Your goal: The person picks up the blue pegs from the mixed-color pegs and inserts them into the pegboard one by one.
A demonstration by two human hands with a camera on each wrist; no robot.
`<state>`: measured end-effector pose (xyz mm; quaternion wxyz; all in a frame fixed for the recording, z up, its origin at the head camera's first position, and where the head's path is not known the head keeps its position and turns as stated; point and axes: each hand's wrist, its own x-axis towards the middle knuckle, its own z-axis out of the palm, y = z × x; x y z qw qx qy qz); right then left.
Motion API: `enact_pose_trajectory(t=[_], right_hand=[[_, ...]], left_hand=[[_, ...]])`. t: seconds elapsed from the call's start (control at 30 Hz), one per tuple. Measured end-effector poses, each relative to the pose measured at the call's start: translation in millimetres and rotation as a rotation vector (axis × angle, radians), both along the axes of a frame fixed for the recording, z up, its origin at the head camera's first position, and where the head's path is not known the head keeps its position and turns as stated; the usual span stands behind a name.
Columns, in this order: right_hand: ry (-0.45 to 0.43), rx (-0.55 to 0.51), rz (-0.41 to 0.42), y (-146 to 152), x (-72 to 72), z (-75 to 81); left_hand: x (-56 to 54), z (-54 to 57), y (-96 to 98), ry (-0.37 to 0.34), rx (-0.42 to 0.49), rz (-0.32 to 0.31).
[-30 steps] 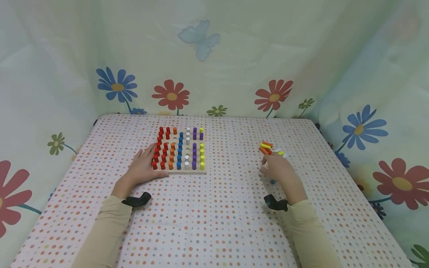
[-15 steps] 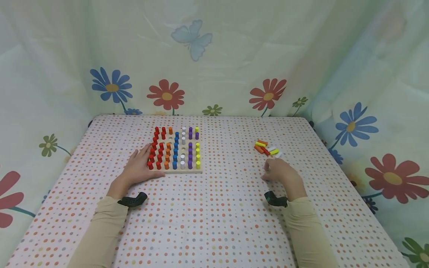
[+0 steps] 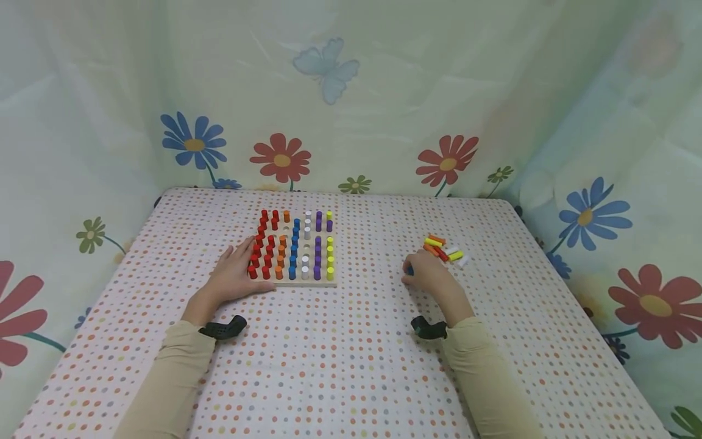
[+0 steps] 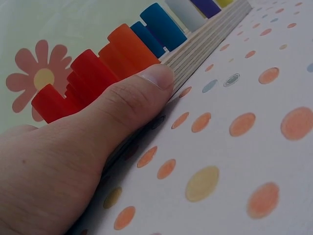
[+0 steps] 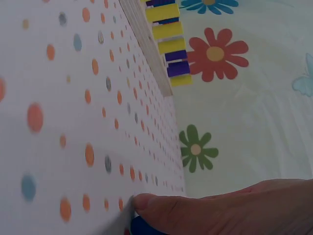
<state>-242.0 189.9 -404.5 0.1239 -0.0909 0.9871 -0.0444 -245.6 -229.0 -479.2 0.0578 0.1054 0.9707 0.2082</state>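
A wooden pegboard (image 3: 320,283) stands left of the middle of the table, with upright pegs in red, orange, blue, white, purple and yellow columns. Several holes in it show bare. My left hand (image 3: 233,274) rests against its front left corner; the straight thumb (image 4: 127,100) lies along the front edge in the left wrist view. To the right of the board, my right hand (image 3: 436,279) pinches a blue peg (image 5: 143,226), mostly hidden by the thumb. Behind that hand lies a loose pile of orange, yellow, red and white pegs, with a yellow peg (image 3: 456,256) near its right side.
A dotted cloth (image 3: 340,366) covers the table. Bare cloth lies between the board and the right hand. A flowered curtain (image 3: 384,91) hangs behind and at both sides of the table.
My right hand first drew back from the loose pegs, then moved left, and a blue peg now shows between its fingers. The left hand has stayed at the board.
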Motion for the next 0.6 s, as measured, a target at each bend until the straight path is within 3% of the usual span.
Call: enact_pose_trajectory(t=[0.23,0.33,0.47,0.6], right_hand=[[0.03,-0.082,-0.046,-50.6,-30.1,-7.6],[0.054,-0.128,-0.028,-68.5,-42.9,-10.1],[0.077,-0.182,-0.014,-87.2,-54.9,-13.5],[0.119,-0.284,-0.068,-97.2,-63.7,-19.2]], left_hand=[[1.4,4.3,-1.1,-0.005,0.001,0.013],[1.9,5.2,-1.5,-0.003,0.006,0.012],[3.0,3.8,-0.8,0.002,0.018,0.006],[3.5,0.9,2.0,0.009,0.024,0.002]])
